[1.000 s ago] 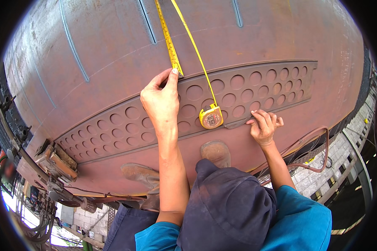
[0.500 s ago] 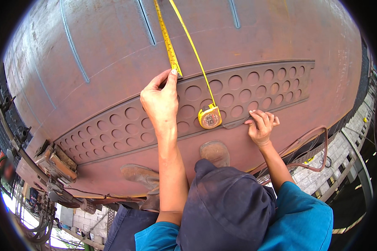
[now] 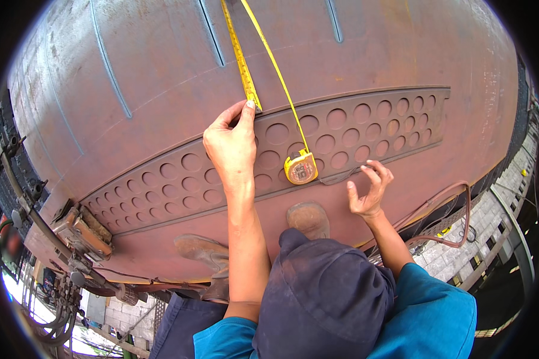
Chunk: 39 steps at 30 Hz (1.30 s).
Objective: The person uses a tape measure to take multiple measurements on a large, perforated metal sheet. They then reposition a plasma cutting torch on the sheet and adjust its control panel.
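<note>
The end of a yellow measuring tape blade (image 3: 241,63) is pinched between the thumb and fingers of my left hand (image 3: 230,143), at the upper edge of a dark perforated strip (image 3: 275,112). The blade runs up out of view, and a second yellow length comes back down to the tape measure case (image 3: 301,169), which lies on the strip's lower part. My right hand (image 3: 371,191) is held just below the strip's lower edge, right of the case, empty with fingers curved and apart. A thin dark curved piece (image 3: 340,176) sits between that hand and the case.
A large curved reddish-brown metal surface (image 3: 395,63) lies under everything, with blue-edged slots (image 3: 212,36) farther up. At left are a metal block (image 3: 84,230) and a rod with clamps and hoses (image 3: 39,224). A brown hose (image 3: 464,221) loops at right, above paving (image 3: 443,263). Boots (image 3: 308,220) rest below the strip.
My right hand has come away from the strip's lower edge, shifting slightly down and left, and its fingers have spread. My left hand keeps its pinch on the tape end.
</note>
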{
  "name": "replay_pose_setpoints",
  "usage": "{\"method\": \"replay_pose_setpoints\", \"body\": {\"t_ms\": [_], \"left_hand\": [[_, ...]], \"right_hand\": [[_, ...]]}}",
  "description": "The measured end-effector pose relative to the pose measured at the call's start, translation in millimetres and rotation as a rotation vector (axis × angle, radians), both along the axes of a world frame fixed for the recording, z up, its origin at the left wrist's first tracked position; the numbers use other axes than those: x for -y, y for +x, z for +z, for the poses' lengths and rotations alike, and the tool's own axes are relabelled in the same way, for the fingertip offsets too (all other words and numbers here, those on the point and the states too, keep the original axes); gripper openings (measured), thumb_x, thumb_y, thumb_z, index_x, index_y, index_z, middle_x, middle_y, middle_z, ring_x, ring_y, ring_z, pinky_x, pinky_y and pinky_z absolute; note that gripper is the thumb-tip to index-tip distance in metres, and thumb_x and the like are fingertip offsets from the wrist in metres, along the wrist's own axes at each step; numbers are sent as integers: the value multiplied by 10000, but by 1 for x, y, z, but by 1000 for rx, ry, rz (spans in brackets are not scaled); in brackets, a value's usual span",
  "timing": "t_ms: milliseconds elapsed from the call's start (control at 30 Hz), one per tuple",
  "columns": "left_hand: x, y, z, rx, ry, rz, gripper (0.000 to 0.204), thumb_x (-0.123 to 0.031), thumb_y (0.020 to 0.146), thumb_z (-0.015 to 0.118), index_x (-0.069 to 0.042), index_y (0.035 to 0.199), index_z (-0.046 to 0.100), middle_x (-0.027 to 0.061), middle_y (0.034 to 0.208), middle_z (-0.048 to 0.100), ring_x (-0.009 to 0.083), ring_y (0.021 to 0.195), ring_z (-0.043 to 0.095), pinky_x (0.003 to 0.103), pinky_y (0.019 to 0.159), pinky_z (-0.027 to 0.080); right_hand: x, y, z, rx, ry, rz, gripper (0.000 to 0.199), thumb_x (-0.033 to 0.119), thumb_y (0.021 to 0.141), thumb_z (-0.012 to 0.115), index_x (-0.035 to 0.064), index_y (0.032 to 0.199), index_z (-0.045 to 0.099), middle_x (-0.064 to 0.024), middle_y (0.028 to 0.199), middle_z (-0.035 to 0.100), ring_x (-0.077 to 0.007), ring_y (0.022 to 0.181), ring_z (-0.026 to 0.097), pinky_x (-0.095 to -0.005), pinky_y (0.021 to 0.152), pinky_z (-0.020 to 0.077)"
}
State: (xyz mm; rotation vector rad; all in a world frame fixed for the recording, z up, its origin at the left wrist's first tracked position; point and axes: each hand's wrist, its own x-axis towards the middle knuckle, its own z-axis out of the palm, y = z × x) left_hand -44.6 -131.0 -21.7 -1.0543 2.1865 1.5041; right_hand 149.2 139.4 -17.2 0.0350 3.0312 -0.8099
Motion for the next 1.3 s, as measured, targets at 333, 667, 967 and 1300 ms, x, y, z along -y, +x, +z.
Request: {"method": "replay_pose_setpoints", "body": {"t_ms": [333,667,967,1300], "left_hand": [[-2,2,1,-16,11,8,285,-198,909,821,22,1087,798,84,921,785,111,863,681,286,826,543],[-5,11,0,-103,-95,-55,314,-242,929,784,15,1110,787,133,929,799,155,852,720,325,816,560],[72,-26,41,-634,-417,-176,193,-126,1058,532,-5,1126,666,169,1114,608,385,1013,623,461,870,510],[298,19,173,-719,-888,-605,245,98,833,487,-26,989,629,113,888,654,309,841,674,402,731,541]], "right_hand": [[112,-58,24,296,-165,-2,718,298,748,879,165,1387,579,-181,1359,445,-356,1175,459,-476,989,405],[120,-62,15,223,-92,-13,647,348,769,869,210,1349,618,-174,1296,508,-317,1210,506,-504,982,309],[33,-69,38,351,-953,-86,548,142,924,667,90,1442,498,-87,1334,478,-210,1230,517,-342,1014,457],[-54,-95,49,654,-951,135,164,226,1008,691,98,1002,589,-11,1061,587,-50,732,499,-217,612,395]]}}
